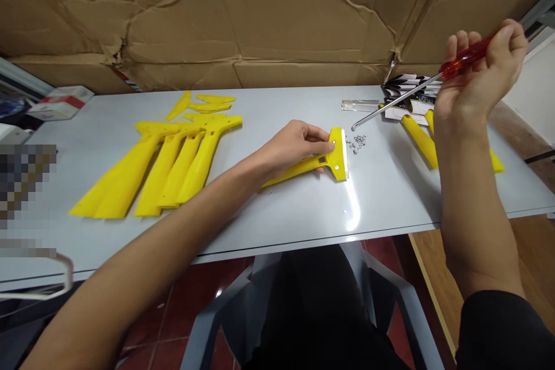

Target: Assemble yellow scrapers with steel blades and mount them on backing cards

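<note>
left hand (295, 144), grip around a yellow scraper (337, 156) near its head, likely to steady it; right hand (485, 78), grip around a red-handled screwdriver (414, 91), tip near loose screws (359, 140).

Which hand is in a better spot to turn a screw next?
Probably the right hand: it grips the screwdriver, which reaches close to the loose screws. The left hand is busy holding the scraper.

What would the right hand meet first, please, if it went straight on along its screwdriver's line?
Probably the blade of the yellow scraper, near its far corner: the screwdriver in the grip of the right hand aims there, though depth is hard to judge.
</note>
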The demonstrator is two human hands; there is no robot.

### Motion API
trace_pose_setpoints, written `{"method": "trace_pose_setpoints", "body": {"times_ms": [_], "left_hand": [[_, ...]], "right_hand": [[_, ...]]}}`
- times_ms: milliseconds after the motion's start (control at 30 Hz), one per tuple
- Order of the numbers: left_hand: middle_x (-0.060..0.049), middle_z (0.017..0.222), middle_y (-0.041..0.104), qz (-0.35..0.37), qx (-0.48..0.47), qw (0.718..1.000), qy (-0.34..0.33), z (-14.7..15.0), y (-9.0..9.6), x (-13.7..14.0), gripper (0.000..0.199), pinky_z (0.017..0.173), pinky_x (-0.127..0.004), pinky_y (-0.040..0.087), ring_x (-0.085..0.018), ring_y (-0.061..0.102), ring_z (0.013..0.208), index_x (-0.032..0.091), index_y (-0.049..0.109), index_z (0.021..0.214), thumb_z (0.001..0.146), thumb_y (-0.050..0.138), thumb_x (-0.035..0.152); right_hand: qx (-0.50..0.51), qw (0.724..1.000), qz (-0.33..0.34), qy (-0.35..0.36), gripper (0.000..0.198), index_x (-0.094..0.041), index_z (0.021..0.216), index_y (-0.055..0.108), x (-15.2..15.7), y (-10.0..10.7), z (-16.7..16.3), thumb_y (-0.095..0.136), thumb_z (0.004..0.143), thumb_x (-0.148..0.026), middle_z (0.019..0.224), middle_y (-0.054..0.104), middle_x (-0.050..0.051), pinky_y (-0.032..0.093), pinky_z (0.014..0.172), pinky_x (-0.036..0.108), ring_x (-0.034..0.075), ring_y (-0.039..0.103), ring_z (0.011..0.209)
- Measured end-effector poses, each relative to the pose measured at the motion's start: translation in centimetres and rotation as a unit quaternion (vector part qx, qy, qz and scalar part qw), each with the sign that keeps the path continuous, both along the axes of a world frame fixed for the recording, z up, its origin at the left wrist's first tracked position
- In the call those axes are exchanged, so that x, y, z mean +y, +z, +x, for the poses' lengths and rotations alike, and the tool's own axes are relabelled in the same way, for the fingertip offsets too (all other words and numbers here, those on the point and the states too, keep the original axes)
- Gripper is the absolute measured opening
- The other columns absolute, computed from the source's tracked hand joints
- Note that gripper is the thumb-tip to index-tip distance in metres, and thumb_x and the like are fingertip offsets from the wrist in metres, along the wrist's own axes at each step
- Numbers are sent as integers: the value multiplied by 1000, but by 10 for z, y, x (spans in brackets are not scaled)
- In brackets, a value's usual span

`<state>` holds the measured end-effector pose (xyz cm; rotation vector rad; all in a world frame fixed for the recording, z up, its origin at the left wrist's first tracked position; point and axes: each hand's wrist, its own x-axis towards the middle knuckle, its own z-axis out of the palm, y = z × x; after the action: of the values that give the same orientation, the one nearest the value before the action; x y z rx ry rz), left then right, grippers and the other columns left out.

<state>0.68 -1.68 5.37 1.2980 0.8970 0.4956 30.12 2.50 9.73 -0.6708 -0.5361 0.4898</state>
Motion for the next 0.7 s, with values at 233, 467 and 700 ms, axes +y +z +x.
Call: {"method": "trace_pose_setpoints", "body": {"times_ms": [233,467,700], "left_hand": [[-7,88,80,-31,-4,999,8,-14,4,-14,18,65,-30,64,-16,75,77,14,80,89,75,92,16],[-3,82,77,-45,-18,999,18,-12,10,-18,19,61,-26,63,-13,72,73,13,77,82,70,89,5],[-5,89,80,-14,-19,1000,-7,-14,6,-16,21,64,-24,62,-14,75,79,12,80,87,71,84,0]], "right_hand": [[-2,999,-22,45,17,-22,114,34,-4,-6,-34,26,115,-36,77,50,-5,60,73,20,5,65,67],[-30,991,-24,132,7,-23,114,39,-11,-21,-34,42,111,-30,86,60,-3,66,91,26,5,69,84],[-38,991,-23,123,9,-23,112,40,-5,-30,-39,43,111,-32,83,59,-2,62,81,26,7,67,79]]}}
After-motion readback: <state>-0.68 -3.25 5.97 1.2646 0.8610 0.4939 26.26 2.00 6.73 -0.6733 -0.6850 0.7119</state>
